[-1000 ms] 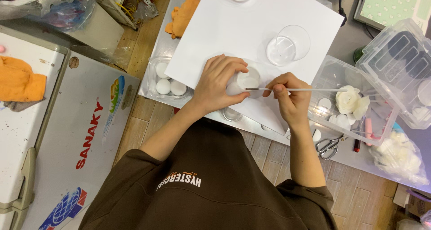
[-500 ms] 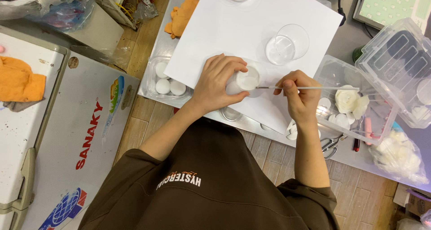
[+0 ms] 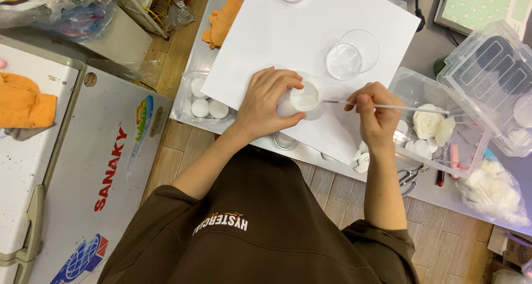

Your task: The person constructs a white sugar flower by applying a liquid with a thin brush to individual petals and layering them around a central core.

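**A:** So what's each hand doing here? The left hand (image 3: 270,104) is curled round a small clear cup of white stuff (image 3: 302,98), sitting on the white sheet (image 3: 288,34) in the middle of the worktop (image 3: 194,57). The fingers wrap the side wall, so that grip is pressed closed on the cup.

**B:** Yep, and the right hand (image 3: 377,115) pinches a thin white stick (image 3: 399,107) near its left end. The tip points left at the cup's rim and the long tail runs out to the right.

**A:** How would that cup handle, you reckon?

**B:** Looks light, thin plastic, probably squashy if squeezed, and the fill could slop. I'd hold it low round the wall, like now. The stick seems stiff but super light, so a fingertip pinch is plenty.

**A:** Any packaging around?

**B:** An empty clear cup (image 3: 354,54) sits further back on the sheet, and a clear tray of white balls (image 3: 204,101) is left of the sheet. To the right there's a clear tub (image 3: 438,126) holding a white flower and a clear lidded box (image 3: 490,79) beyond it. An orange cloth (image 3: 224,18) lies far left. A white chest with a red word and a blue globe logo (image 3: 105,178) is on the near left.
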